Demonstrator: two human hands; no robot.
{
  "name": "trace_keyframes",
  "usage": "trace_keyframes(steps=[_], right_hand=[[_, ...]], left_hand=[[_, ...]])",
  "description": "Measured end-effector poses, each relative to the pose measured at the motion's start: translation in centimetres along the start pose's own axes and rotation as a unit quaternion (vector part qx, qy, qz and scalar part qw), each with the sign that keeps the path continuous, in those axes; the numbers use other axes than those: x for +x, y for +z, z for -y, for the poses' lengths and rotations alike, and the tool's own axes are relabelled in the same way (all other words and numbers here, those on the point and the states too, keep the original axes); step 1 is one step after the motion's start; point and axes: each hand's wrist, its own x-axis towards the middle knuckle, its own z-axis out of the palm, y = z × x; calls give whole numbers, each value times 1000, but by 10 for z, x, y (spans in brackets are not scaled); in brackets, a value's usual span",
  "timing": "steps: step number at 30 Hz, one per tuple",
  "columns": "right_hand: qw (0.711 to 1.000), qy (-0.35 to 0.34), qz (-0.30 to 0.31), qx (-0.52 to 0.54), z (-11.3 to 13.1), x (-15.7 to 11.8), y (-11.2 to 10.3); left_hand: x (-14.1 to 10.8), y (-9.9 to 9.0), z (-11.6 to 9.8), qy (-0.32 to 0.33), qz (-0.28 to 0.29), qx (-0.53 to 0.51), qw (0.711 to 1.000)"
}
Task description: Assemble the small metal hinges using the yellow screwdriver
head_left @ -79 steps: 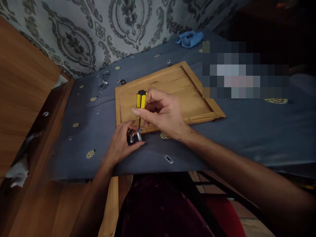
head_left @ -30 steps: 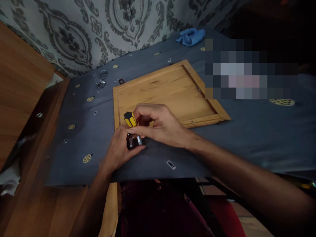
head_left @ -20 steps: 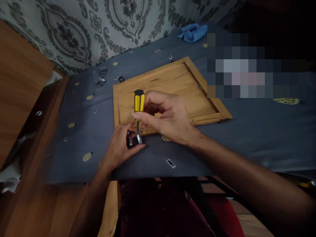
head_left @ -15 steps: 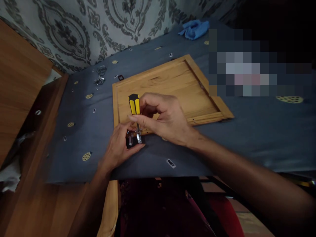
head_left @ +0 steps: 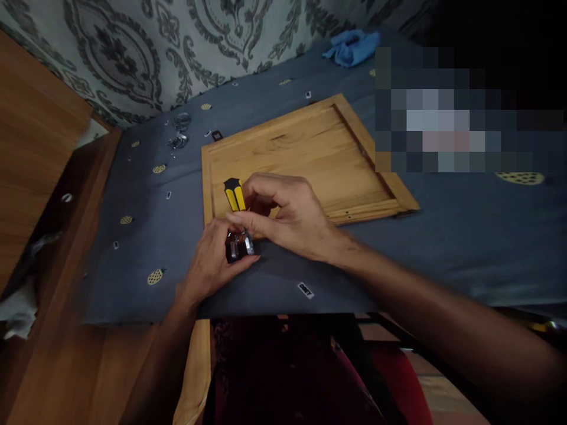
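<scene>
My right hand point(head_left: 292, 215) is closed on a yellow and black screwdriver point(head_left: 234, 195), whose handle tilts up and to the left. Its tip is hidden behind my fingers, just above a shiny metal piece point(head_left: 243, 245) with dark parts. My left hand point(head_left: 212, 254) grips that piece between thumb and fingers, at the near left corner of a framed wooden panel point(head_left: 283, 159). The panel lies flat on the grey-blue cloth, partly behind my right hand.
Metal pieces point(head_left: 178, 139) lie on the cloth point(head_left: 133, 277) at the back left, near a small black item point(head_left: 217, 136). A blue rag point(head_left: 352, 47) is at the back. A wooden cabinet point(head_left: 39, 88) stands at the left.
The screwdriver handle has moved slightly left and down and leans more to the left. My right hand has shifted left with it. My left hand still grips the metal piece.
</scene>
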Motion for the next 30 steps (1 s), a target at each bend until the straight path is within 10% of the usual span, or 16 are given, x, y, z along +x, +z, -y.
trace_keyframes(steps=[11,30], right_hand=[[997,-59,4,-42,0,0,-1],[992,48,50,105,2,2,-1]], left_hand=[[-2,0,2,10,0,22,1000],[0,-1,0,-1,9,1,1000]])
